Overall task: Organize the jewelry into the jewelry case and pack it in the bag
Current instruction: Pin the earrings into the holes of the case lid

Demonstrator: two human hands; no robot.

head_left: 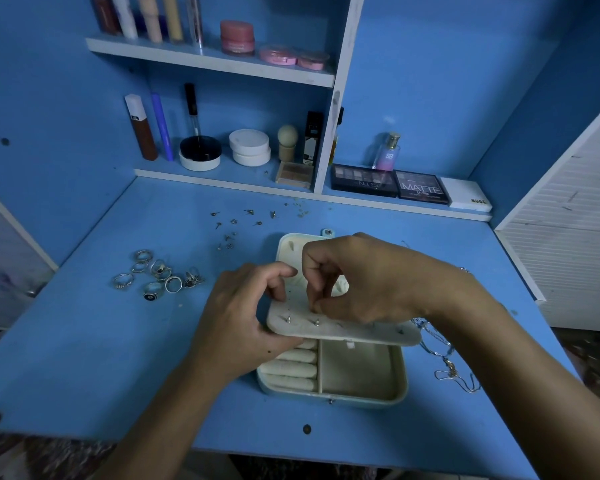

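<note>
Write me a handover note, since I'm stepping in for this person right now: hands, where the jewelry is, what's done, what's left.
Left hand grips the left edge of the earring panel, holding it above the open jewelry case.
Right hand pinches at the panel, apparently seating an earring; the piece itself is hidden.
Done: two studs sit in the panel.
Left: loose earrings behind the case, rings on the table to the left, chains to the right. Ring rolls and the side compartment hold nothing. No bag is in view.
</note>
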